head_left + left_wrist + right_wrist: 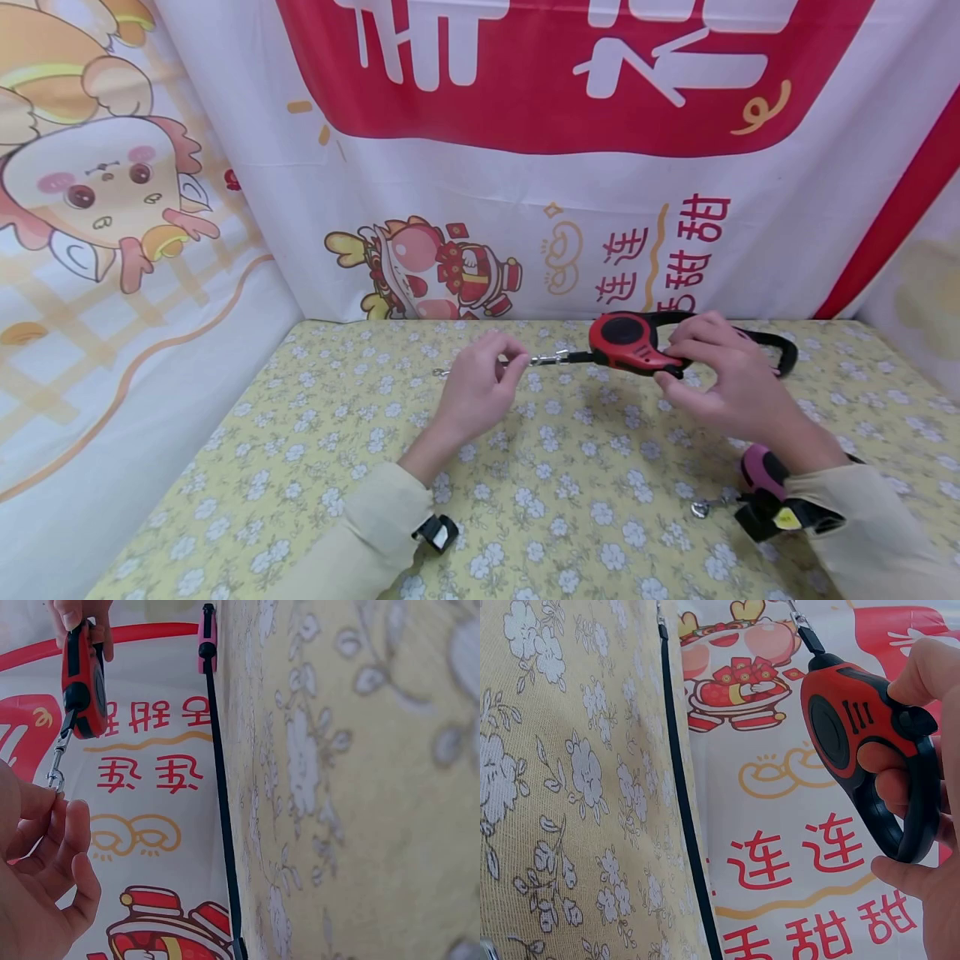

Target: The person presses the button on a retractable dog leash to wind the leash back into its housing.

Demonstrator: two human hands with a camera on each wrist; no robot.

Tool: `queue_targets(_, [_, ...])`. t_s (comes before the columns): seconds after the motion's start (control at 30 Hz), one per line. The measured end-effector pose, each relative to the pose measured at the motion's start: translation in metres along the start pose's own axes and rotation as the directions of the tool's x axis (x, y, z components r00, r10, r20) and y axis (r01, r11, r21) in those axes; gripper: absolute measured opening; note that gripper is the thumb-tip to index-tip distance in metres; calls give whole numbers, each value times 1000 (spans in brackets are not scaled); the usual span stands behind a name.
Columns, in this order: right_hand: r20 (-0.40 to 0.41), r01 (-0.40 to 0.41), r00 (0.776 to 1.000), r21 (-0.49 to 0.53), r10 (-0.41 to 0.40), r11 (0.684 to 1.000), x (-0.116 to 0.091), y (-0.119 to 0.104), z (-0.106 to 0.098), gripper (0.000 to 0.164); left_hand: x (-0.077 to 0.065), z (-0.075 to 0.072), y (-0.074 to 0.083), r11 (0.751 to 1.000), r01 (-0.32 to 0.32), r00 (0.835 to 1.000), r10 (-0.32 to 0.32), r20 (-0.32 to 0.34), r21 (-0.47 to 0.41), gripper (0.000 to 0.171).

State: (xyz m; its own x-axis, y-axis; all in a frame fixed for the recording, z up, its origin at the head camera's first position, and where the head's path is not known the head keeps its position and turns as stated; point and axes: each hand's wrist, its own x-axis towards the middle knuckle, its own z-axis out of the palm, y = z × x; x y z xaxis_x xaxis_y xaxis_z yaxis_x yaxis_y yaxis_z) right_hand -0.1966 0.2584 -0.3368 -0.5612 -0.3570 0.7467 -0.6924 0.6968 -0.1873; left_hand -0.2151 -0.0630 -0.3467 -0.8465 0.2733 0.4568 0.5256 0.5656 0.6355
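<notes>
A red and black retractable dog leash (pixel 626 343) is held above the table by my right hand (pixel 727 379). In the right wrist view several fingers curl through its black handle loop (pixel 885 825), and the thumb lies at the black button end. From the other end comes a short black strap with a metal clip (pixel 58 754). My left hand (pixel 480 387) pinches that clip's tip between thumb and fingertip, the other fingers loosely bent. Below the right forearm lies a pink and black leash (pixel 763 468), partly hidden by the wrist, with a metal clip (pixel 700 508) beside it.
A flower-patterned yellow cloth (pixel 555 533) covers the table. Along it runs a black strap (pixel 223 810), seen in both wrist views. A small metal clip (pixel 441 372) shows beyond the left hand. Printed white curtains (pixel 465 183) stand behind and at the sides.
</notes>
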Motion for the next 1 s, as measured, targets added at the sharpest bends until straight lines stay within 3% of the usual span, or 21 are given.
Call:
queue_targets(0.2, [8, 9, 1000, -8, -9, 1000, 1, -2, 1, 23, -1, 5, 0, 999, -35, 999, 35, -12, -14, 8])
queue_targets(0.6, [-10, 34, 999, 17, -34, 999, 2, -2, 0, 23, -1, 5, -1, 999, -45, 999, 45, -11, -29, 9])
queue_targets(0.83, [-9, 17, 1000, 11, -17, 1000, 2, -3, 0, 23, -2, 6, -4, 999, -36, 998, 37, 48, -14, 10])
queue_targets(1.0, [-25, 49, 998, 13, -49, 999, 2, 1, -2, 24, -1, 7, -4, 1000, -10, 996, 11, 93, -14, 13])
